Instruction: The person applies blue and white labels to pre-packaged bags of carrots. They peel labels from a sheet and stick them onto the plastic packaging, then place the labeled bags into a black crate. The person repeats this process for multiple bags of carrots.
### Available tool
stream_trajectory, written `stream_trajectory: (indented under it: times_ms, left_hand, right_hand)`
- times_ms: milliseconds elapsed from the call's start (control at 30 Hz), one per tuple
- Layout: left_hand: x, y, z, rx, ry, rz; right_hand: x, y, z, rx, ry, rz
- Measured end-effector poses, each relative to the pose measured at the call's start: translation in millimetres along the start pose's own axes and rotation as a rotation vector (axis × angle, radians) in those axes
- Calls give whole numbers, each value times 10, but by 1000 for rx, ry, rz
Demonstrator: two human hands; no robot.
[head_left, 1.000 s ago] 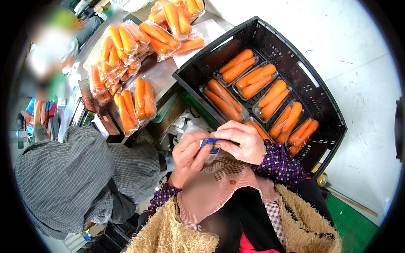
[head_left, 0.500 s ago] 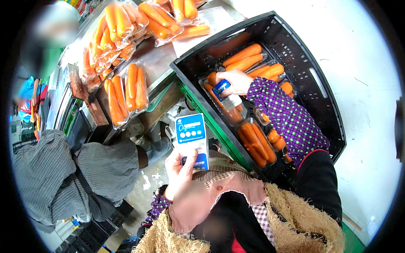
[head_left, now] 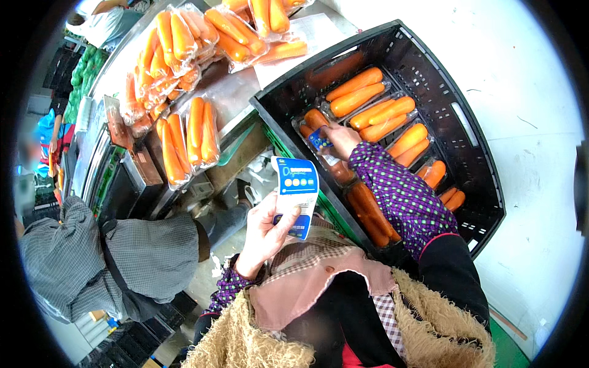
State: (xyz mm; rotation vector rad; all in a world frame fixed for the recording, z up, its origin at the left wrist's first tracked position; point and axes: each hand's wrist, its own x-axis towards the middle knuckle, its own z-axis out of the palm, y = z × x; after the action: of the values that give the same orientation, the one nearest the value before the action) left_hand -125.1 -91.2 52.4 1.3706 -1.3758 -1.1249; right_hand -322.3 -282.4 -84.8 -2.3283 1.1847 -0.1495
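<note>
My left hand (head_left: 267, 230) pinches a blue and white printed label strip (head_left: 298, 181) between thumb and fingers, in front of my apron. Inside the black crate (head_left: 472, 132), my right hand (head_left: 342, 141) has its fingers closed at the edge of a blue label (head_left: 319, 140). That label lies against a clear-wrapped carrot pack (head_left: 316, 118) by the crate's left wall. Beside it, several carrot packs (head_left: 359, 98) lie in a slanting row, and another pack (head_left: 370, 211) sits nearest me. My right fingertips are partly hidden.
Several bagged carrots (head_left: 175, 49) are heaped on the metal table (head_left: 230, 92) at the upper left. Two more packs (head_left: 201, 129) overhang its near edge. A co-worker in a grey checked garment (head_left: 147, 251) is close on the left. A white surface (head_left: 527, 165) extends right of the crate.
My right hand has shifted slightly left and down with the blue label, and more packs show beyond my sleeve. The left hand has moved right and up, tilting the label strip.
</note>
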Motion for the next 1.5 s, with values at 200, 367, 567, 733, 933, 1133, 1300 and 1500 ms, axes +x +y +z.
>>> stream_trajectory:
  times_ms: [200,367,567,733,933,1133,1300,1500]
  left_hand:
    - [199,127,-140,162,-213,144]
    - [241,300,-195,264,-211,250]
    - [315,261,-38,-132,-138,-2]
    - [142,8,6,-118,-125,-427]
    - [253,251,-215,-137,0,-160]
    - [434,311,-266,47,-40,15]
    - [500,210,-324,-9,-13,-112]
    - [801,584,-287,181,-160,170]
  right_hand:
    - [-613,-847,-975,1083,-61,-153]
    - [-852,-1121,-1076,1240,-73,-59]
    - [-913,-1273,-1141,564,340,-278]
    - [-604,-933,-1530,578,571,-263]
    - [102,661,-1302,801,535,425]
    - [476,1138,-597,140,492,587]
    - [425,746,-774,-164,460,648]
    - [297,786,-874,685,364,304]
